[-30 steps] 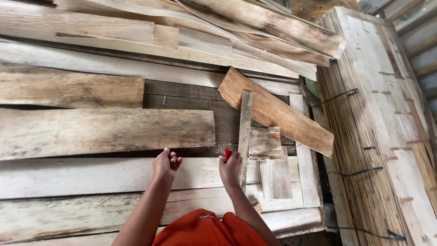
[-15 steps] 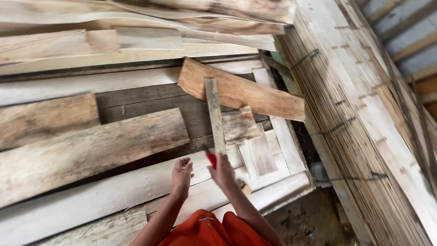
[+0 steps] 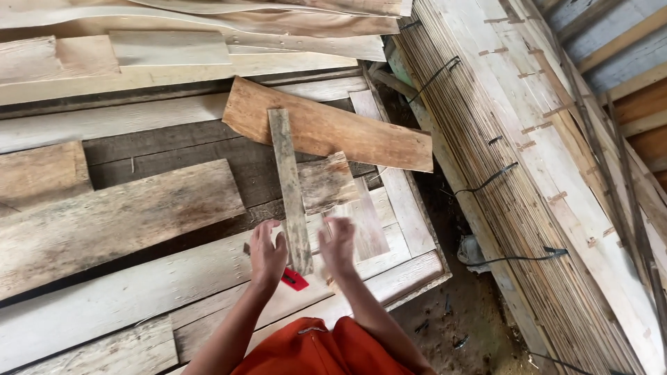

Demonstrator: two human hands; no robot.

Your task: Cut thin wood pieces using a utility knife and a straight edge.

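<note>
A narrow grey wooden strip [image 3: 289, 187] lies lengthwise on a pile of weathered planks [image 3: 125, 215], its far end resting on a brown plank [image 3: 333, 128]. My left hand [image 3: 267, 253] sits just left of the strip's near end with its fingers apart, and whether it touches the strip is unclear. On the other side my right hand [image 3: 338, 243], blurred by motion, is spread and holds nothing. A small red object [image 3: 294, 279] lies on the pale board between my wrists, under the strip's near end.
A short broken board [image 3: 330, 182] lies beside the strip. To the right leans a big bundle of thin slats [image 3: 528, 194] tied with black straps. Between pile and bundle is a gap of dirt floor [image 3: 472, 312] with a white scrap [image 3: 471, 251].
The red object was in my right hand by the strip; now it lies on the board and that hand is spread. My view has swung right and closer.
</note>
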